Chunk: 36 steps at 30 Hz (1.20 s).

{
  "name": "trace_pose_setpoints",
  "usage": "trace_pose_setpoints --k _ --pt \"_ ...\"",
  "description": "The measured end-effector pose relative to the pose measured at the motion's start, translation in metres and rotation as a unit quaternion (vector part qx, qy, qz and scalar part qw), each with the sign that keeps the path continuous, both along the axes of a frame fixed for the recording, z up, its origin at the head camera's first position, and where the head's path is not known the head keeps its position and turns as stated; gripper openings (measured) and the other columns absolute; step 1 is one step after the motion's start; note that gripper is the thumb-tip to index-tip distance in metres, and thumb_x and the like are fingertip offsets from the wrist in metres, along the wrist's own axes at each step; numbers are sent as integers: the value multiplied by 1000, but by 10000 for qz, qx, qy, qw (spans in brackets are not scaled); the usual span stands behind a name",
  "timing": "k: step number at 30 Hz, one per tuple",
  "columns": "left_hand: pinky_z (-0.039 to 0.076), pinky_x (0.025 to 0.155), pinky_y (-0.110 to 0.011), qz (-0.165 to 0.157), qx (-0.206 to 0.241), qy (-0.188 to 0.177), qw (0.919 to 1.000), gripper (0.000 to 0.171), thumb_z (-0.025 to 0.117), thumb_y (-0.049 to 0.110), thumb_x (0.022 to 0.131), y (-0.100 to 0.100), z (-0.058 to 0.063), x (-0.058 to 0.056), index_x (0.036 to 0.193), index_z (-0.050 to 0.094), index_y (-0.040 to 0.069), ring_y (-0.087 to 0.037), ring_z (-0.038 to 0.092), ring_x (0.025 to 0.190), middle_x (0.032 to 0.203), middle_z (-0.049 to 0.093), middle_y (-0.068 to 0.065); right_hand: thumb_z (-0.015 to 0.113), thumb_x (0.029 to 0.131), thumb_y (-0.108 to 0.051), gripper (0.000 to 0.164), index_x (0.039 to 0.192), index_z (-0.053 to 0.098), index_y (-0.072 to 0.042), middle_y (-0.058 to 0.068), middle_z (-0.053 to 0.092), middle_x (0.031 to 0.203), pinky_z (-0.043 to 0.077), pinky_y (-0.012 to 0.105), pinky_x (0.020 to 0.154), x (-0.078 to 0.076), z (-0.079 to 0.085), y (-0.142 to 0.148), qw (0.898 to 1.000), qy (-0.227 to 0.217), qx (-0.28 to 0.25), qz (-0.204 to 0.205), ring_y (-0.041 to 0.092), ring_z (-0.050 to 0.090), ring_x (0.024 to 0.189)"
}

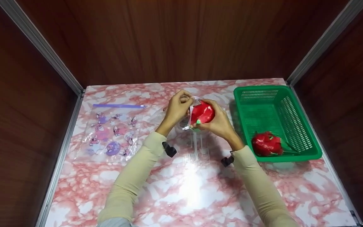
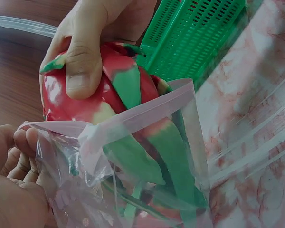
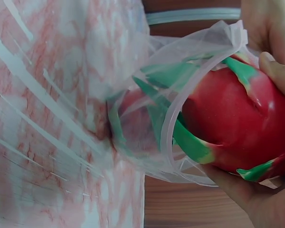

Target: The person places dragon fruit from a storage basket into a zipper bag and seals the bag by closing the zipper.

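My right hand [image 1: 221, 123] grips a red dragon fruit [image 1: 204, 112] with green-tipped scales, thumb on one side and fingers round the other. Its lower part sits inside the mouth of a clear zip bag [image 2: 154, 111] with a pale pink rim. On the opposite side, my left hand [image 1: 177, 108] pinches that rim near the slider end. Through the plastic, another red and green dragon fruit [image 3: 137, 123] shows deeper in the bag. The bag's lower part is close over the table in the right wrist view.
A green perforated basket [image 1: 238, 104] stands at the right, with one dragon fruit [image 1: 266, 144] in its near left corner. At the left lies a flat clear zip bag [image 1: 112, 135] with cartoon prints and a purple top strip. Brown panels [image 1: 181, 41] enclose the marbled table [image 1: 156, 198].
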<state>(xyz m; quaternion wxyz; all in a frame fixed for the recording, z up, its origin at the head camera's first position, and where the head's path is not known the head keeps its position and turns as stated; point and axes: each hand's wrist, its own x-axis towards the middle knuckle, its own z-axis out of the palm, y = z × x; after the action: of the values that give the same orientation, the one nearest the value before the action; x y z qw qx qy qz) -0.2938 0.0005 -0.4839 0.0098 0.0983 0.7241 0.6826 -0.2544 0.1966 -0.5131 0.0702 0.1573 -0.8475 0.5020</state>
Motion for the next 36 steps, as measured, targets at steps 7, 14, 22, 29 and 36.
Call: trace_pose_setpoints --k 7,14,22,29,36 --pt "45 46 -18 -244 59 225 9994 14 68 12 104 -1 1 2 110 66 -1 -7 50 47 67 63 6 99 72 -17 94 152 50 -8 15 59 149 53 53 113 -5 -1 1 9997 -42 -12 222 35 60 133" --pt "45 47 -21 -162 83 204 9996 11 68 11 105 0 1 3 109 69 1 -14 52 51 69 62 6 104 67 -20 100 152 51 -13 13 60 148 53 50 112 -6 -3 2 9990 -102 5 434 32 61 132" --pt "42 47 -16 -354 -89 374 9986 19 70 12 104 3 6 7 113 71 -4 -3 49 49 77 69 0 101 73 -22 98 153 47 -6 19 58 149 54 52 112 -11 -2 -1 9992 -388 -93 -11 37 60 133" --pt "45 45 -18 -470 -79 366 9982 17 71 13 103 6 5 7 111 74 -1 -3 52 48 72 65 6 94 83 -22 94 156 38 -3 24 52 152 54 52 111 -13 -3 2 9890 -1287 -669 -291 38 57 135" --pt "44 44 -17 -464 61 210 9987 16 70 10 104 6 6 7 112 72 -3 -3 51 46 69 63 6 91 85 -23 89 155 41 -3 23 51 153 53 49 114 -13 -3 0 9804 -1615 -1015 -498 36 56 137"
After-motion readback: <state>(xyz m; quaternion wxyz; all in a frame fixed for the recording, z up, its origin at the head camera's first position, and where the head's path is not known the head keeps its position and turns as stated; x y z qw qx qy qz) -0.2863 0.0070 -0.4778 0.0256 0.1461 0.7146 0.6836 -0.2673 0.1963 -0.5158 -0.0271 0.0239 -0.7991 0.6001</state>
